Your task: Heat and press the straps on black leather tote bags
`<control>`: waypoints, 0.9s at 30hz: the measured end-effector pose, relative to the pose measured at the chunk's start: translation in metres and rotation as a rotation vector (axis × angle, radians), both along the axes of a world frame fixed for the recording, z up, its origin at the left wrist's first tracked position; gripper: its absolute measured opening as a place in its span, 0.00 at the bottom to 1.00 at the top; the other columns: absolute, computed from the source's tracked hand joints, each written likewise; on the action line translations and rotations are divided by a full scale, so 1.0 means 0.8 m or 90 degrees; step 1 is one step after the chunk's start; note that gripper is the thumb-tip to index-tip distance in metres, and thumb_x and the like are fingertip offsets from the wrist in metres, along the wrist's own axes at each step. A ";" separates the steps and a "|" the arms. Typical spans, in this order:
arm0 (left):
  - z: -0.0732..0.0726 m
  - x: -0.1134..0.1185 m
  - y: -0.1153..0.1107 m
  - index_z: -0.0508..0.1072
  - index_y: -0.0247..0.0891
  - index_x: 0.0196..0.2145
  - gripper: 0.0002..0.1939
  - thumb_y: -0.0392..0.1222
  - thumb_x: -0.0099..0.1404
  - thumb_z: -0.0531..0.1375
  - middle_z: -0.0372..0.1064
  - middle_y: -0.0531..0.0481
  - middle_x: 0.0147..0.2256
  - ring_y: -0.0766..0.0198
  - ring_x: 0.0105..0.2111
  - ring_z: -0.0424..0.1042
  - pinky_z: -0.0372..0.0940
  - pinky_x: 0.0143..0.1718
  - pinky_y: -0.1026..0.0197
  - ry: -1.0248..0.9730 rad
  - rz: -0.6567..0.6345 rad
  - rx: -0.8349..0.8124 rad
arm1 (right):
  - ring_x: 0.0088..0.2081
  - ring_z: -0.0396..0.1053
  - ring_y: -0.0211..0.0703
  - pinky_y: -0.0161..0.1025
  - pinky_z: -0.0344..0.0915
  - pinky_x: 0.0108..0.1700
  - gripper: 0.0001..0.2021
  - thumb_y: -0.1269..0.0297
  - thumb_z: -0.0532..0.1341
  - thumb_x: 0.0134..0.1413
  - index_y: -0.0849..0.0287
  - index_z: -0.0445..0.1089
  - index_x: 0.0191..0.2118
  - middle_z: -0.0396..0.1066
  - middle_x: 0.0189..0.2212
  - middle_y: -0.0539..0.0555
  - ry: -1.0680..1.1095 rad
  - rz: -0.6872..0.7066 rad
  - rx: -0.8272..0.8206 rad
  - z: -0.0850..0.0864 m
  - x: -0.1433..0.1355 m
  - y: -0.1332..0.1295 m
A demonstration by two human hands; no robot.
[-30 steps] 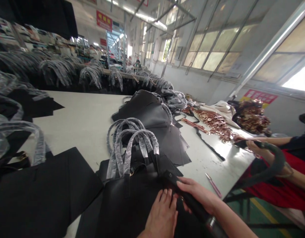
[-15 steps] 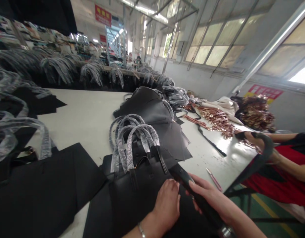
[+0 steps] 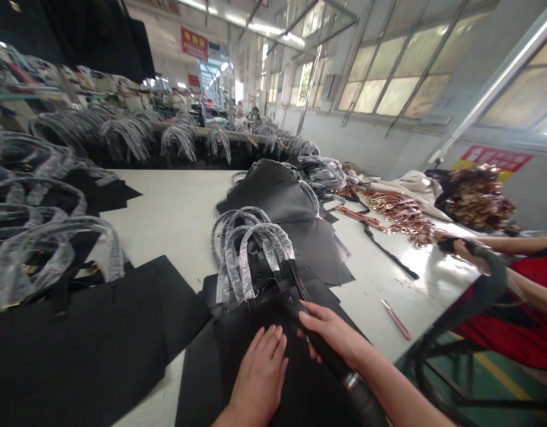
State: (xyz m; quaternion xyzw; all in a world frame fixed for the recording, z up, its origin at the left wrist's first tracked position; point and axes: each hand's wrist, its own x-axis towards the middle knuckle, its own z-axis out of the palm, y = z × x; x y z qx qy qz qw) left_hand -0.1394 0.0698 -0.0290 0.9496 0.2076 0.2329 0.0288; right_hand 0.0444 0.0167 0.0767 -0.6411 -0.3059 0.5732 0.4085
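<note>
My right hand point(image 3: 329, 332) is wrapped round the black handle of a hose-like tool point(image 3: 324, 350). The tool's front end is over the top part of a black bag panel point(image 3: 211, 367), by the base of its handles. Flat on that panel, left of the tool, lies my left hand point(image 3: 260, 367) with its fingers extended, holding nothing. Plastic-wrapped handles point(image 3: 247, 255) arch up from the black pieces just beyond both hands.
More black bags point(image 3: 99, 344) with wrapped handles lie at left. Black panels point(image 3: 273, 196) are stacked ahead. Pink-handled snips point(image 3: 396, 320), a black strip and brown straps point(image 3: 402, 216) lie at right, near another person's hands point(image 3: 469, 249).
My left hand has moved left and flattened onto the black panel. The tool in my right hand has shifted left, its front end now near the base of the handles. The view has shifted slightly.
</note>
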 end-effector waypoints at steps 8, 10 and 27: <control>-0.001 -0.002 0.003 0.67 0.33 0.54 0.20 0.34 0.64 0.54 0.68 0.42 0.54 0.53 0.54 0.67 0.65 0.55 0.48 -0.008 0.000 -0.014 | 0.15 0.66 0.32 0.28 0.62 0.14 0.26 0.55 0.59 0.57 0.59 0.60 0.59 0.70 0.26 0.48 0.006 0.009 -0.036 -0.009 -0.001 -0.019; 0.000 -0.002 0.002 0.67 0.33 0.54 0.20 0.33 0.64 0.54 0.68 0.42 0.54 0.53 0.54 0.67 0.65 0.56 0.48 -0.013 -0.002 -0.020 | 0.15 0.66 0.32 0.28 0.62 0.15 0.26 0.55 0.59 0.56 0.58 0.61 0.59 0.69 0.26 0.48 -0.015 -0.015 -0.001 -0.013 -0.006 -0.005; 0.016 -0.061 0.102 0.69 0.29 0.48 0.31 0.58 0.55 0.57 0.67 0.36 0.44 0.41 0.43 0.66 0.63 0.41 0.43 0.061 0.365 -0.109 | 0.23 0.70 0.36 0.34 0.67 0.28 0.31 0.53 0.55 0.60 0.47 0.49 0.67 0.70 0.23 0.46 -0.170 -0.038 0.029 -0.064 -0.012 -0.048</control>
